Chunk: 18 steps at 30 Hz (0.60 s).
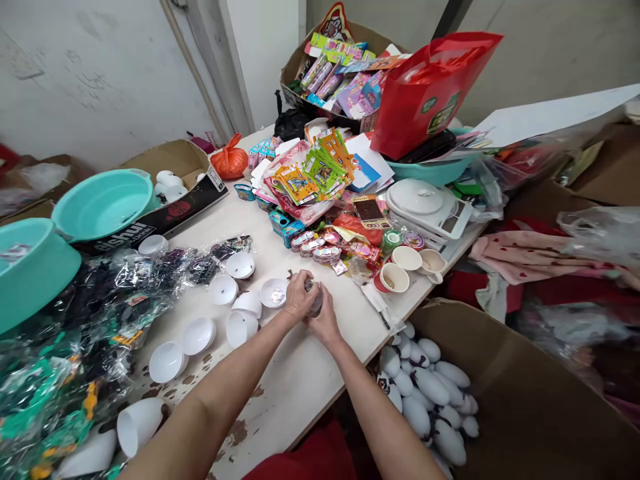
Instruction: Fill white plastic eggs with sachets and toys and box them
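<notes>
My left hand (pixel 301 297) and my right hand (pixel 324 316) meet above the white tabletop (pixel 300 363). Their fingers close around a small greyish, shiny object (pixel 316 304) that is mostly covered, so its kind cannot be made out. Just left of my left hand stands a white egg-shell half (pixel 273 293) with a small clear-wrapped item inside. Several more white shell halves (pixel 199 335) lie open side up farther left. Beyond my hands are wrapped sweets (pixel 327 255) in pink and red packs.
Plastic-bagged dark and green parts (pixel 100 333) cover the left side, near turquoise basins (pixel 105 203). Paper cups (pixel 395 277), a white scale (pixel 425 207) and snack packets (pixel 320 170) stand at the back right. Below the table's right edge, a carton (pixel 505 400) holds white eggs (pixel 433 387).
</notes>
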{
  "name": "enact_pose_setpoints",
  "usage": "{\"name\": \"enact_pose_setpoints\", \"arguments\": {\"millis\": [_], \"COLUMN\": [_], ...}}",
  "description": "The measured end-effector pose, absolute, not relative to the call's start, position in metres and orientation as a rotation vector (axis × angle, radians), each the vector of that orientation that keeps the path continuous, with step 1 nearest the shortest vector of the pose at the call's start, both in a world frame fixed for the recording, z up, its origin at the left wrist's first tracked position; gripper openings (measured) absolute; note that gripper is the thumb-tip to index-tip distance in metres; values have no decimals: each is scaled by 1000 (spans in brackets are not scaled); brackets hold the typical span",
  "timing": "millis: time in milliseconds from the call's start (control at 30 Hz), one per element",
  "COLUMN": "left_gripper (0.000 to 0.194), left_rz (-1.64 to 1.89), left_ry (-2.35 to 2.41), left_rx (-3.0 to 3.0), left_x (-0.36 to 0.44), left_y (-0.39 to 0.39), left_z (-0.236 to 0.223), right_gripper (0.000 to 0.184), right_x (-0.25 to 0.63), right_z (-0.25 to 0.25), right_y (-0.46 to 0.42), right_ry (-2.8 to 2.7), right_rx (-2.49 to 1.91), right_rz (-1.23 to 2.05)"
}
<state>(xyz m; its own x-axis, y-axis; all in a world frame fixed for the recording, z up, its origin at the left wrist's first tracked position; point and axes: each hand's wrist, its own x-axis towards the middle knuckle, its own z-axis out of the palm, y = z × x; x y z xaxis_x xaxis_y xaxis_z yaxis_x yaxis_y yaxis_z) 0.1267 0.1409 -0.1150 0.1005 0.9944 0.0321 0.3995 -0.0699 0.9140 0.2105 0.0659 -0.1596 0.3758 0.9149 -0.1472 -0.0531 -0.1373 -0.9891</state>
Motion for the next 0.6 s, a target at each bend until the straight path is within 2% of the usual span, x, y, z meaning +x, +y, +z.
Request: {"name": "enact_pose_setpoints", "arguments": {"millis": [100, 200, 367, 500, 600], "left_gripper": [12, 13, 17, 17, 26], "left_rz": [936, 927, 943, 977, 954], "left_ry": [1394, 1342, 1166, 1045, 998], "left_rx": [1526, 1468, 1583, 1647, 1526], "left_x": [121, 106, 81, 53, 27], "left_y": [123, 103, 74, 52, 33], "left_z": [-117, -98, -61, -40, -26], "right_gripper": [91, 91, 70, 74, 73], "right_x": [209, 206, 190, 173, 162], "right_z": [-154, -132, -95, -71, -50], "right_y": [62, 45, 23, 13, 5], "right_ry": [-834, -845, -927, -893, -886], "right_rx": [-1408, -1286, -1243, -1189, -1069], "right_rz": [1131, 1325, 1487, 1567, 1791]}}
